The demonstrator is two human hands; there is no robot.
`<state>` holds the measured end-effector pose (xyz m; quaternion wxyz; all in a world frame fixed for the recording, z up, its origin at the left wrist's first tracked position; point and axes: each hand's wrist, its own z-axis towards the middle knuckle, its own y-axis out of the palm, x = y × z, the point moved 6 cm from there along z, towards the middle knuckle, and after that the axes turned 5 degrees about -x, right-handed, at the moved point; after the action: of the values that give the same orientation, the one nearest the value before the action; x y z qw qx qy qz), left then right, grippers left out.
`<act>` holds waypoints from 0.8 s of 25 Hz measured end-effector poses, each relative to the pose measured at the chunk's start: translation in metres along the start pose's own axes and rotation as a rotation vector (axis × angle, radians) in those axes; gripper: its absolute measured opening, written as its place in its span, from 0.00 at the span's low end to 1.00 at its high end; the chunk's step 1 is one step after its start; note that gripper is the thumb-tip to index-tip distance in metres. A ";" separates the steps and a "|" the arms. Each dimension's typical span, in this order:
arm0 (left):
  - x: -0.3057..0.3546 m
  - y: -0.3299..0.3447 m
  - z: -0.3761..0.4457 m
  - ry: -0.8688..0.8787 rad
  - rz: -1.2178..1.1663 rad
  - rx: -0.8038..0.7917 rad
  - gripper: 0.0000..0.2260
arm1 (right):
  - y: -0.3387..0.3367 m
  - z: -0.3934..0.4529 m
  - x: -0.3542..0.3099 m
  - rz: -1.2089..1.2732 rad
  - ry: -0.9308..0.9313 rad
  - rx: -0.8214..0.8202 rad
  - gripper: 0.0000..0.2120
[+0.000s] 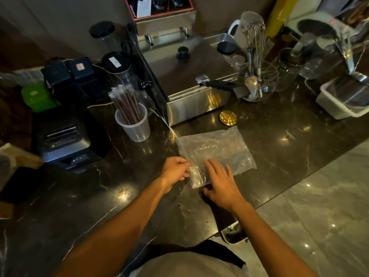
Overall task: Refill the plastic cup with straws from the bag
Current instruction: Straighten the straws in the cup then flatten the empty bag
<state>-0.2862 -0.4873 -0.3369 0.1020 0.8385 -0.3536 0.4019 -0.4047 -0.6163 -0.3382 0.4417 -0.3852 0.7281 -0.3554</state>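
Two hands: both at the near end of the bag, on the dark marble counter (279,136).
Bag (214,150): clear plastic, lying flat on the counter and looking empty; its far end points toward the steel fryer (187,76), its near corner is crumpled between the hands.
Left hand (174,170): curled at the bag's near left edge, fingertips pinching the plastic there.
Right hand (221,183): palm down, fingers spread and loose, lying flat over the bag's near right part; the thumb sits under or beside the crumpled corner, which one I cannot tell.
Cup (134,124): translucent plastic, upright, left of and beyond the bag, well apart from both hands, just beside the fryer's front left corner.
Straws (126,104): a bunch of dark, wrapped straws standing in the cup, leaning left, tops well above the rim.
Printer (63,140): black, left of the cup.
Gold disc (228,117): on the counter beyond the bag, by the fryer's front.
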 end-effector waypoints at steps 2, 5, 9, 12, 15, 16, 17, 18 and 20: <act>0.011 -0.003 -0.005 0.046 -0.014 -0.017 0.09 | -0.011 0.000 -0.001 0.012 -0.019 0.108 0.39; 0.031 -0.008 -0.018 0.125 -0.096 -0.034 0.07 | -0.038 0.000 -0.009 0.074 -0.082 0.246 0.25; 0.050 -0.044 -0.035 0.309 -0.244 0.221 0.05 | -0.075 -0.003 -0.019 0.341 -0.083 0.215 0.11; 0.055 -0.069 -0.045 0.420 -0.239 0.253 0.20 | -0.099 -0.005 -0.030 0.599 -0.149 0.102 0.14; 0.065 -0.075 -0.060 0.525 -0.223 0.127 0.34 | -0.122 -0.007 -0.039 0.776 -0.197 0.013 0.14; 0.069 -0.077 -0.066 0.572 -0.235 0.095 0.34 | -0.126 -0.009 -0.041 0.861 -0.204 -0.028 0.14; 0.074 -0.079 -0.073 0.619 -0.250 0.074 0.31 | -0.127 -0.010 -0.041 0.950 -0.211 -0.072 0.15; 0.078 -0.081 -0.079 0.661 -0.264 0.059 0.26 | -0.128 -0.011 -0.043 1.008 -0.221 -0.095 0.16; 0.081 -0.085 -0.087 0.683 -0.250 0.087 0.16 | -0.127 -0.011 -0.040 1.067 -0.210 -0.071 0.17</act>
<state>-0.2461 -0.4271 -0.2098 0.2267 0.6962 -0.1765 0.6578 -0.3703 -0.6366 -0.2103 0.6179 -0.0104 0.7860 -0.0164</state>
